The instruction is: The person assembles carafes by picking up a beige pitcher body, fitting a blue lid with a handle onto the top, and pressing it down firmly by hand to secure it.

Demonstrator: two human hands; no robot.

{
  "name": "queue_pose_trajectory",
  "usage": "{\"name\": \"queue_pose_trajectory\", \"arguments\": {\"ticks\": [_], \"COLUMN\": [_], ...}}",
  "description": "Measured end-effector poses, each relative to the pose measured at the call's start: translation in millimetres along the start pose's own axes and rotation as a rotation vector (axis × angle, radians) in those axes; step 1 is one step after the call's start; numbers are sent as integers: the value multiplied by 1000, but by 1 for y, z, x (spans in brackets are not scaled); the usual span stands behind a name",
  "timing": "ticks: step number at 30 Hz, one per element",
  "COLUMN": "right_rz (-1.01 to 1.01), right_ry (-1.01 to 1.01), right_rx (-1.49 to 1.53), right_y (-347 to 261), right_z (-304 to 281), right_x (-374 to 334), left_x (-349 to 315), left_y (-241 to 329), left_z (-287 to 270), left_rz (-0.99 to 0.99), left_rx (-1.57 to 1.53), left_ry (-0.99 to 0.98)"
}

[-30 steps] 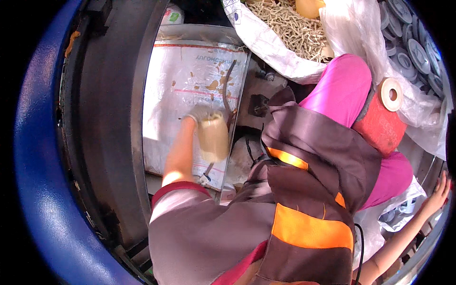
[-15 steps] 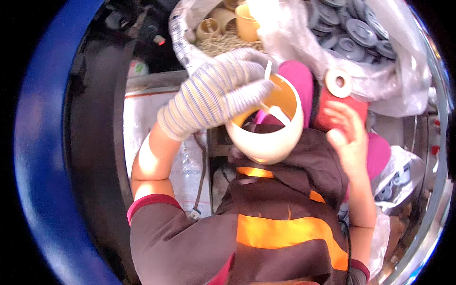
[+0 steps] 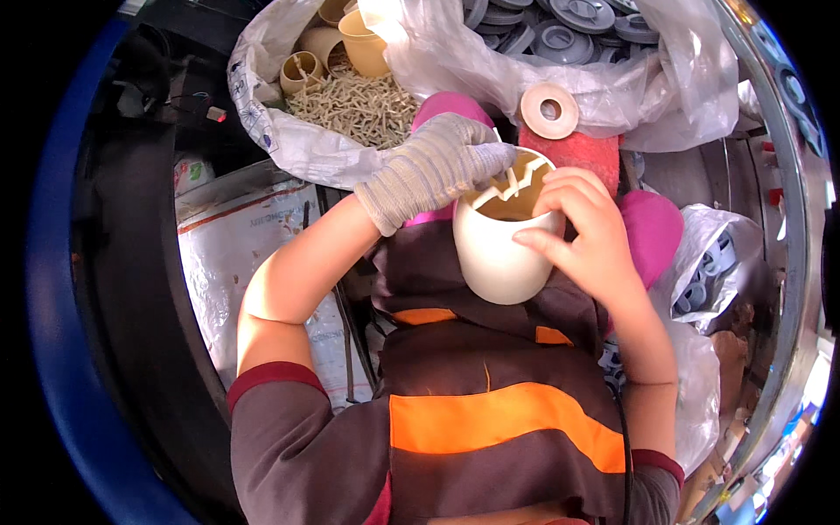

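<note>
A cream-coloured, rounded plastic cup (image 3: 506, 267) is held over my lap, its open mouth tilted upward. Across that mouth lies a thin cream zigzag plastic strip (image 3: 525, 184); whether it is joined to the cup I cannot tell. My left hand (image 3: 437, 171), in a striped knit glove, is closed on the far left of the rim, and its fingertips are partly hidden. Bare, my right hand (image 3: 584, 219) grips the right side, its thumb against the outer wall and its fingers bent over the rim.
Ahead stands a white sack (image 3: 262, 131) with cream cups and many short beige sticks (image 3: 359, 105). Grey round lids (image 3: 569, 39) fill a clear plastic bag (image 3: 674, 96). A cream ring (image 3: 528, 114) rests by a red block (image 3: 586, 162). Grey parts (image 3: 704, 276) sit in a bag at right.
My right hand has come in from the right and closed on the cup's rim. The cup has turned more upright, and the zigzag strip shows more plainly. The view has shifted.
</note>
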State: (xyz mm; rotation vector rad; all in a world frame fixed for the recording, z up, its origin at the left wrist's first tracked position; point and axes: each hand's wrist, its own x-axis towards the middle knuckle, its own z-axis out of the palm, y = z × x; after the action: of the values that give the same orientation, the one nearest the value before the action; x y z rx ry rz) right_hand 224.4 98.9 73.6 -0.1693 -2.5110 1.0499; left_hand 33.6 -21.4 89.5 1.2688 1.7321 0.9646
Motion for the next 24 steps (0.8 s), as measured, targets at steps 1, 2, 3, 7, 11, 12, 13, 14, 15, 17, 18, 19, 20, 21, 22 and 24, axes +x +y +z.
{"name": "queue_pose_trajectory", "arguments": {"ticks": [1, 2, 3, 7, 11, 12, 13, 14, 15, 17, 18, 19, 20, 21, 22, 24], "right_rz": [33, 66, 65, 56, 223, 260, 221, 181, 155, 160, 160, 123, 100, 77, 56, -63], "right_ry": [-54, -107, -117, -263, -311, -299, -255, -211, -179, -163, -149, -136, -140, -144, -149, -157], "right_rx": [111, 223, 442, 888, 870, 892, 907, 921, 859, 802, 765, 727, 656, 583, 517, 330], "right_y": [12, 25, 39, 55, 51, 54, 59, 61, 55, 42, 39, 37, 34, 29, 23, 4], "right_z": [-7, -17, -28, -47, -16, -8, -1, 4, 2, 1, -2, -3, -6, -10, -14, -25], "right_x": [2, 4, 4, 11, -8, -18, -27, -34, -32, -35, -34, -33, -31, -26, -22, -7], "left_x": [3, 4, 4, 10, 7, 2, -1, -4, -8, -12, -11, -10, -9, -8, -6, -4], "left_y": [-1, 1, 5, 6, -34, -38, -24, -27, -29, -31, -29, -27, -24, -21, -13, -10], "left_z": [-1, 1, 3, 13, 42, 46, 43, 45, 46, 47, 48, 47, 44, 41, 34, 32], "left_rz": [-111, 76, 262, 641, 909, 942, 452, 381, 300, 181, 134, 118, 113, 108, 107, 296], "left_rx": [-110, -67, -24, -47, 128, 244, 292, 94, -99, -278, -372, -378, -386, -396, -407, -379], "left_ry": [-60, -19, 18, -73, 28, 72, -217, -124, -23, 89, 145, 147, 126, 104, 59, -21]}}
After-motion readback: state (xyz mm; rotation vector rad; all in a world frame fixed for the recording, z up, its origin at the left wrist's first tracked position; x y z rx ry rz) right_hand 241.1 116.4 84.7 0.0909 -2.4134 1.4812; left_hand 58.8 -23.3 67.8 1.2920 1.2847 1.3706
